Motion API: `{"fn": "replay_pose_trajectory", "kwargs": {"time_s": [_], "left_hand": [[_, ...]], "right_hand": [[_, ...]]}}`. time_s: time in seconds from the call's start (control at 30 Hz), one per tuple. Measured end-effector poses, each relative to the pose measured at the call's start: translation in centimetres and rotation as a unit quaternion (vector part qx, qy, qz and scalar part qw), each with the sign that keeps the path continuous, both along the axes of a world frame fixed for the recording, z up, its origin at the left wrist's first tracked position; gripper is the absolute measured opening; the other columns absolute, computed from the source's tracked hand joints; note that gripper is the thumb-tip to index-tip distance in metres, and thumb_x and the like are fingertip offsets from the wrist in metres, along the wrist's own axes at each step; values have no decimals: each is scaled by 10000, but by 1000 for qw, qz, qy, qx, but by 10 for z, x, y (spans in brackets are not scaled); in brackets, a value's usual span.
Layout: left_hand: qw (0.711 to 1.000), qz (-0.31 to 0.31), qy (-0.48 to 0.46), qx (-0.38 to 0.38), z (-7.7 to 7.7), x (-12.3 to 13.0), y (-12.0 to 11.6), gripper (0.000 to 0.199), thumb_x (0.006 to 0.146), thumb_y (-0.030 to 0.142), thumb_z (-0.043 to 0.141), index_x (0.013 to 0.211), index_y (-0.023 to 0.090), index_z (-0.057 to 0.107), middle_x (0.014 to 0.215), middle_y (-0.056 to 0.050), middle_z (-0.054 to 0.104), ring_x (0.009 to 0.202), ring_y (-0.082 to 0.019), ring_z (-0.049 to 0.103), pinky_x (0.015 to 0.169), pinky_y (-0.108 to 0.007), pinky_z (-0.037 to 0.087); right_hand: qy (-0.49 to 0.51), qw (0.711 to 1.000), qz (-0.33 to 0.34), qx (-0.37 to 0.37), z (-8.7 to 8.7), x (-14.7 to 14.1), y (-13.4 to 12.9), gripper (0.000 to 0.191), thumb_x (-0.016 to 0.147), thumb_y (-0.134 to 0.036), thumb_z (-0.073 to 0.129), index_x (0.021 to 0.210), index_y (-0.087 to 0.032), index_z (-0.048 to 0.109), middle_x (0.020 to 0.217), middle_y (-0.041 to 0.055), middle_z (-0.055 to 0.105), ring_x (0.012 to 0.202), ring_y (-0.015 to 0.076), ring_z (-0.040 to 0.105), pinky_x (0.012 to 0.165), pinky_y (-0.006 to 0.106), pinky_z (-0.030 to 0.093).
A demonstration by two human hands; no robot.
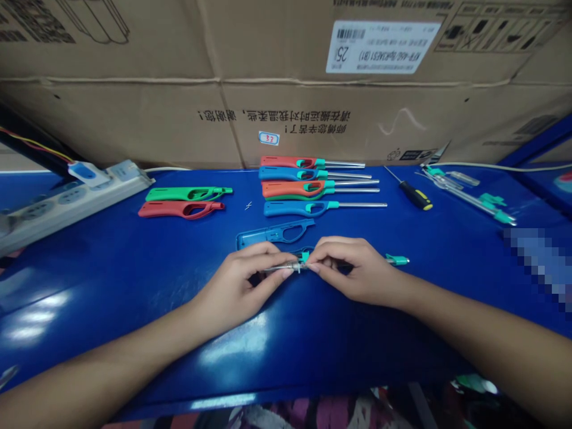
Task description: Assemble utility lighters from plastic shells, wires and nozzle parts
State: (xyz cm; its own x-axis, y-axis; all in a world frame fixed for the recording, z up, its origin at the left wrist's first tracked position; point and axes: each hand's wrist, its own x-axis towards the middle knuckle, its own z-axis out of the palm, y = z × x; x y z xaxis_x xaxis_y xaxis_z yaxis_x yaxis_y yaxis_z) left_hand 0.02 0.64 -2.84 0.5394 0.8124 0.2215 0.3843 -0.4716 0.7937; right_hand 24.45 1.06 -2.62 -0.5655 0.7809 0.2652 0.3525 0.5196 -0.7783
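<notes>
Screwdriver (415, 195) and lighters (282, 208) lie beyond blue casing (254, 237) and hands (245, 277).

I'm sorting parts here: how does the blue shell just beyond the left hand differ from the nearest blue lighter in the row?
The blue shell shows its hollow inside; the blue lighter looks closed. The lighter carries a teal collar and metal tube; the shell shows neither. The shell slants just beyond the left hand; the lighter lies nearly level. Both are blue with a looped opening.
</notes>
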Motion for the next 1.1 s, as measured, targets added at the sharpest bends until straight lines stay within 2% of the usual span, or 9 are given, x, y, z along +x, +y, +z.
{"fn": "replay_pose_trajectory", "kwargs": {"time_s": [0.3, 0.53, 0.77, 0.93, 1.1], "left_hand": [[1000, 14, -9, -9, -1, 1, -1, 233, 971, 263, 625, 1161, 212, 751, 1020, -40, 715, 851, -127, 686, 698, -213, 532], [1000, 5, -15, -2, -2, 3, 0, 241, 957, 223, 635, 1166, 195, 754, 996, -48, 713, 830, -128, 680, 695, -218, 533], [1000, 0, -27, 9, -1, 4, -4, 266, 952, 192, 639, 1194, 224, 744, 977, -34, 709, 822, -118, 676, 688, -212, 537], [999, 4, -30, 38, -1, 4, -2, 273, 944, 165, 649, 1194, 225, 743, 995, -32, 722, 851, -110, 682, 723, -196, 544], [997, 19, -25, 76, -1, 3, 0, 258, 918, 167, 691, 1170, 181, 749, 978, -31, 729, 765, -84, 666, 675, -169, 530]], "right_hand": [[2, 1000, 1, 10, -1, -2, -1, 114, 945, -175, 593, 910, -147, 699, 822, 34, 671, 620, 77, 545, 572, 199, 439], [3, 1000, 6, 15, -2, -2, -1, 125, 942, -155, 591, 908, -121, 705, 837, 52, 679, 620, 72, 542, 572, 193, 435], [4, 1000, 11, 25, -3, -2, -1, 127, 942, -141, 586, 920, -114, 708, 837, 54, 680, 610, 69, 533, 570, 194, 428], [-2, 999, 7, 32, -3, -2, 0, 130, 950, -153, 591, 908, -111, 707, 798, 39, 658, 611, 68, 525, 571, 191, 421], [-1, 999, -6, 38, -2, -2, 1, 133, 963, -188, 595, 918, -123, 701, 787, 29, 641, 621, 75, 525, 579, 198, 421]]}}
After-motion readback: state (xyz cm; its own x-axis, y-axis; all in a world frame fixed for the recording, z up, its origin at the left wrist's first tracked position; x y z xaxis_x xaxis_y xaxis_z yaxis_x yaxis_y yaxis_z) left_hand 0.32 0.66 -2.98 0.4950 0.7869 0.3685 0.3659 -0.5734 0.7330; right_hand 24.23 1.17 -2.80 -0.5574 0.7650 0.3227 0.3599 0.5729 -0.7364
